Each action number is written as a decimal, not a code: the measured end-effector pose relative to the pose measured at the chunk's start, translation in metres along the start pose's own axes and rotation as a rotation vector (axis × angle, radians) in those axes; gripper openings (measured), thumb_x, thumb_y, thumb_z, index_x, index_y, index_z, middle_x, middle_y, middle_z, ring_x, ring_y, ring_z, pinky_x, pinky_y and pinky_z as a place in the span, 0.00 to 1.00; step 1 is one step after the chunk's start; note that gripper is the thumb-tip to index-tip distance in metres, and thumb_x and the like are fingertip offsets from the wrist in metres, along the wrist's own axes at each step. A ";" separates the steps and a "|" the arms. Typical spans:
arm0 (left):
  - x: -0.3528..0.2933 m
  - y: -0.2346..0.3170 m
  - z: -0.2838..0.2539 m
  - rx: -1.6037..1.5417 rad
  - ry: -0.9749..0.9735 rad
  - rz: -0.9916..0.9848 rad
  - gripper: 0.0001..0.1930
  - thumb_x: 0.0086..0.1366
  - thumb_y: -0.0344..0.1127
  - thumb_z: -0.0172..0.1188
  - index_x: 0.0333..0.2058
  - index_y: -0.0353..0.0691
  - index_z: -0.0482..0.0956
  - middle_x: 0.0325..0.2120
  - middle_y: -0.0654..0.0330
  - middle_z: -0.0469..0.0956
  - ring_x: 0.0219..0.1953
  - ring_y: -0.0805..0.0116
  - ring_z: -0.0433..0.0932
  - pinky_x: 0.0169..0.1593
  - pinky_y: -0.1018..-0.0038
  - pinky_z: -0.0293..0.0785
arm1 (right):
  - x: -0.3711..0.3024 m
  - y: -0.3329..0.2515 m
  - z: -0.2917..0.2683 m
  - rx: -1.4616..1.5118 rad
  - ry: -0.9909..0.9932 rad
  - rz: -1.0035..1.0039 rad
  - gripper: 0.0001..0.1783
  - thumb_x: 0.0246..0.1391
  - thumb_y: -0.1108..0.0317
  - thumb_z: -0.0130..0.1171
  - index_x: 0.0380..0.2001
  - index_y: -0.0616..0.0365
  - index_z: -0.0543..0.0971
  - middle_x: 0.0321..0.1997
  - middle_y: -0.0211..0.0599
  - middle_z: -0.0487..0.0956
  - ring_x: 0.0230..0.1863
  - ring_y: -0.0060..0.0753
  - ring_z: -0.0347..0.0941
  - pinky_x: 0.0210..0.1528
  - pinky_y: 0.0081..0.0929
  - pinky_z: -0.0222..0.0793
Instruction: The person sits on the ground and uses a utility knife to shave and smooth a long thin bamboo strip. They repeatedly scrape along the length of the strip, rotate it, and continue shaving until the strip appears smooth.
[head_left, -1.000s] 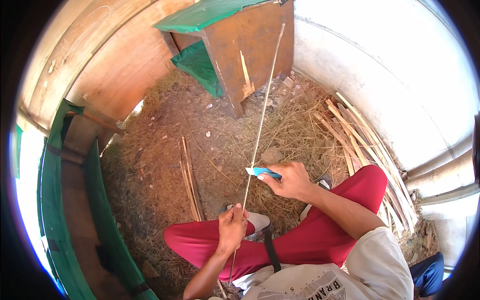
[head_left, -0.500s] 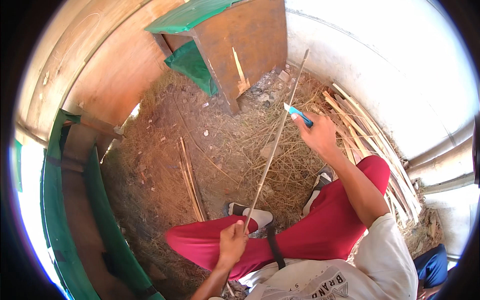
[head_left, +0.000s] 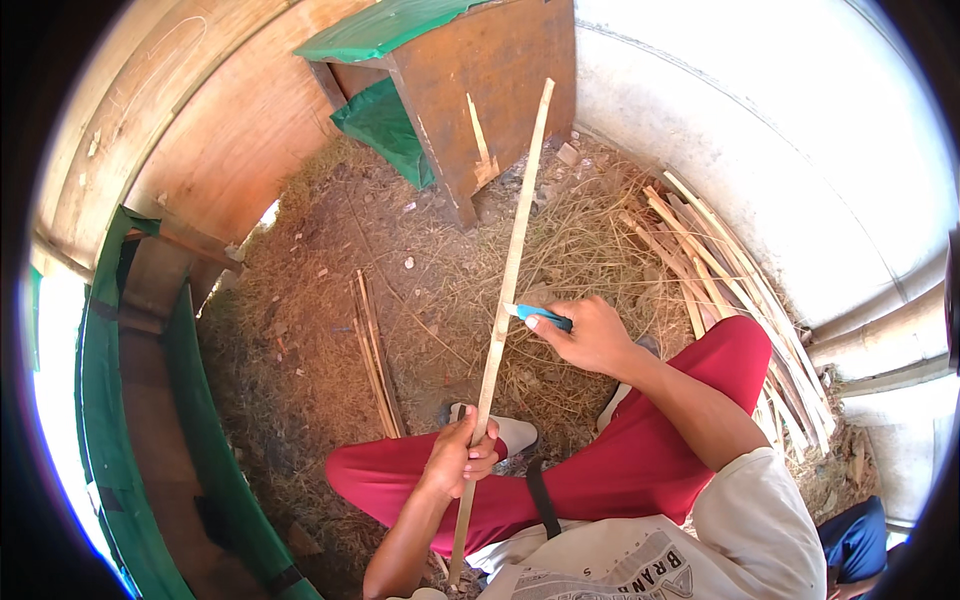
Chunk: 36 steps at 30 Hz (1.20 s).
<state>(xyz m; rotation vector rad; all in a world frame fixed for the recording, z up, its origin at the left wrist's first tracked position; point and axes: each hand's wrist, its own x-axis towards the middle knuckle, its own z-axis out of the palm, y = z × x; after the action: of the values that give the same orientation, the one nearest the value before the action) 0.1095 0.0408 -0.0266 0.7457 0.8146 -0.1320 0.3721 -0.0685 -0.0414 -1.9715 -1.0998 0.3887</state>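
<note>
A long pale bamboo strip (head_left: 517, 235) slants up and away from my lap, its broad face toward me. My left hand (head_left: 462, 456) is closed around its lower part, above my left thigh. In my right hand (head_left: 594, 338) is a blue utility knife (head_left: 545, 317). The knife's short blade meets the right edge of the strip near its middle, by a darker node. Whether the blade cuts in cannot be told.
A pile of split bamboo strips (head_left: 735, 270) lies along the white wall at right. A few thin strips (head_left: 372, 355) rest on the ground beyond my left knee. Ahead stands a wooden cabinet (head_left: 470, 90) with green covering; a green-edged wooden frame (head_left: 150, 430) is at left.
My right hand and the knife have come down along the strip, toward me. The strip has turned from its narrow edge to its broad face, and its far end has shifted left.
</note>
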 end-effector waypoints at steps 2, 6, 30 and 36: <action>0.001 -0.002 0.000 0.038 0.009 0.007 0.27 0.79 0.60 0.39 0.35 0.41 0.72 0.15 0.74 0.53 0.12 0.84 0.48 0.14 0.82 0.44 | -0.002 -0.001 0.001 -0.059 -0.010 -0.049 0.23 0.62 0.45 0.61 0.33 0.54 0.88 0.13 0.42 0.75 0.16 0.46 0.75 0.23 0.41 0.69; 0.010 -0.016 -0.002 0.235 0.165 0.117 0.26 0.78 0.59 0.42 0.34 0.41 0.72 0.15 0.73 0.54 0.13 0.84 0.50 0.15 0.81 0.46 | -0.008 -0.002 0.010 -0.143 -0.041 -0.108 0.22 0.61 0.44 0.61 0.33 0.51 0.88 0.13 0.42 0.76 0.18 0.50 0.77 0.24 0.44 0.72; 0.013 -0.043 0.016 0.786 0.521 0.566 0.24 0.78 0.48 0.51 0.36 0.29 0.81 0.16 0.54 0.66 0.21 0.73 0.64 0.28 0.67 0.68 | 0.001 0.002 0.028 -0.435 0.171 0.003 0.23 0.61 0.40 0.59 0.38 0.45 0.89 0.15 0.40 0.78 0.18 0.49 0.77 0.21 0.44 0.72; -0.008 -0.036 0.017 0.881 0.505 0.603 0.21 0.77 0.45 0.53 0.38 0.29 0.82 0.16 0.56 0.67 0.22 0.75 0.65 0.29 0.68 0.69 | 0.030 0.022 -0.009 -0.315 0.235 0.109 0.22 0.61 0.41 0.60 0.39 0.46 0.89 0.13 0.38 0.76 0.18 0.46 0.77 0.23 0.42 0.73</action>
<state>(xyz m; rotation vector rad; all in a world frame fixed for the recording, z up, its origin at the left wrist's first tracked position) 0.1008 0.0022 -0.0333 1.8790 0.9662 0.2756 0.4076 -0.0546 -0.0495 -2.2927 -0.9493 0.0361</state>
